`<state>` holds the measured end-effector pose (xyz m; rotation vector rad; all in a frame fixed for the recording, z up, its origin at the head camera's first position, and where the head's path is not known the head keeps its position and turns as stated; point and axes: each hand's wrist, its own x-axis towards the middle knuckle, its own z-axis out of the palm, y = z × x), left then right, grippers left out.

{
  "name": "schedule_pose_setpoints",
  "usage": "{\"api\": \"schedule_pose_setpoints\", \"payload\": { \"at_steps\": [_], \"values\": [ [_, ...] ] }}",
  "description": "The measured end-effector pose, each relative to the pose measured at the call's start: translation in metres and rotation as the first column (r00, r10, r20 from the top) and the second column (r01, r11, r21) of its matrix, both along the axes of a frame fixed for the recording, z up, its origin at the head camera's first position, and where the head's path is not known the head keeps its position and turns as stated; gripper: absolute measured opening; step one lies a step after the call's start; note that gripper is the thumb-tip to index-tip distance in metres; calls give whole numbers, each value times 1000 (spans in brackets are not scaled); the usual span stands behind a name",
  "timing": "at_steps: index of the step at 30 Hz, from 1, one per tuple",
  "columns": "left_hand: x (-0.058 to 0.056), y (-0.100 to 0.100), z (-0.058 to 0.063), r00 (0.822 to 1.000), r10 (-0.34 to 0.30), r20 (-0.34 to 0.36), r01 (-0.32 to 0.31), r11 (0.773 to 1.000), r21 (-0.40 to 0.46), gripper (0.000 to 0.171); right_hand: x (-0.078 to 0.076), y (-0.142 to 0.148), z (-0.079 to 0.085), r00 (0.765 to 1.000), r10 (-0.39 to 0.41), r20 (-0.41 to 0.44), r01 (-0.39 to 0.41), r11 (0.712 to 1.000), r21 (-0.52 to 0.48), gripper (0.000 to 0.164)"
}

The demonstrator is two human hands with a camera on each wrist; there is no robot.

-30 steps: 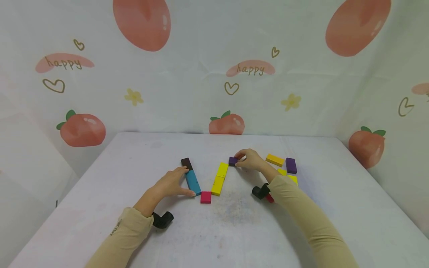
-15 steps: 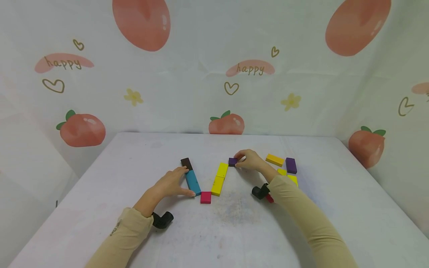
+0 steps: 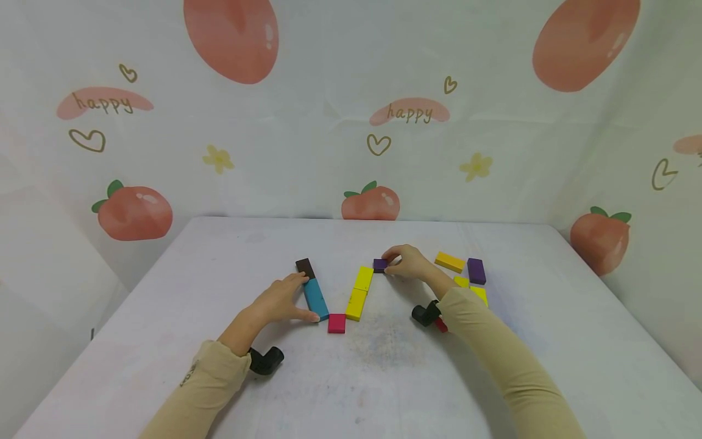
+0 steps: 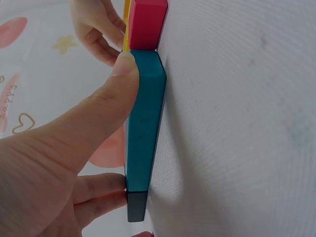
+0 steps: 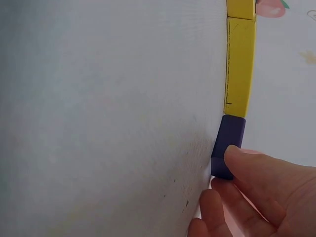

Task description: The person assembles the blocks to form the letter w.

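Observation:
My left hand (image 3: 281, 299) rests on a blue block (image 3: 315, 299), thumb at its near end and fingertips where it meets a black block (image 3: 306, 268). In the left wrist view the thumb lies along the edge of the blue block (image 4: 145, 123). A square red block (image 3: 337, 323) sits at its near end, beside two yellow blocks (image 3: 359, 292) laid end to end. My right hand (image 3: 408, 262) pinches a small purple block (image 3: 380, 266) near the far yellow end. In the right wrist view, the purple block (image 5: 229, 136) appears against the end of the yellow block (image 5: 239, 69).
Right of the right hand lie an orange-yellow block (image 3: 450, 262), a larger purple block (image 3: 476, 271) and yellow blocks (image 3: 479, 294). A red block (image 3: 441, 325) is partly hidden by the right sleeve. Black wrist cameras (image 3: 266, 361) sit under the cuffs. A printed cloth hangs behind the table.
The small purple block has slid very slightly left with the right hand, toward the far yellow block. My left hand has not moved.

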<state>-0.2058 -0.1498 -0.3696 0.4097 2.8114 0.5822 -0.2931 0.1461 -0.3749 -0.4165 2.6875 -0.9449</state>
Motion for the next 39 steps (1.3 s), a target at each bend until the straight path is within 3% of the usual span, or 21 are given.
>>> {"api": "schedule_pose_setpoints", "payload": {
  "at_steps": [12,21,29,39],
  "values": [
    [0,0,1,1000,-7,-6,7,1000,1,92,0,0,1,1000,1,0,-1,1000,-1,37],
    [0,0,-1,1000,1,5,-1,1000,-9,93,3,12,9,998,24,-67,-24,1000,1,37],
    [0,-1,0,1000,-8,-2,8,1000,-15,92,12,40,22,993,39,-108,-39,999,-2,36],
    [0,0,1,1000,-16,-10,16,1000,-9,91,30,85,32,994,-1,-109,3,1000,14,39]
  ]
}}
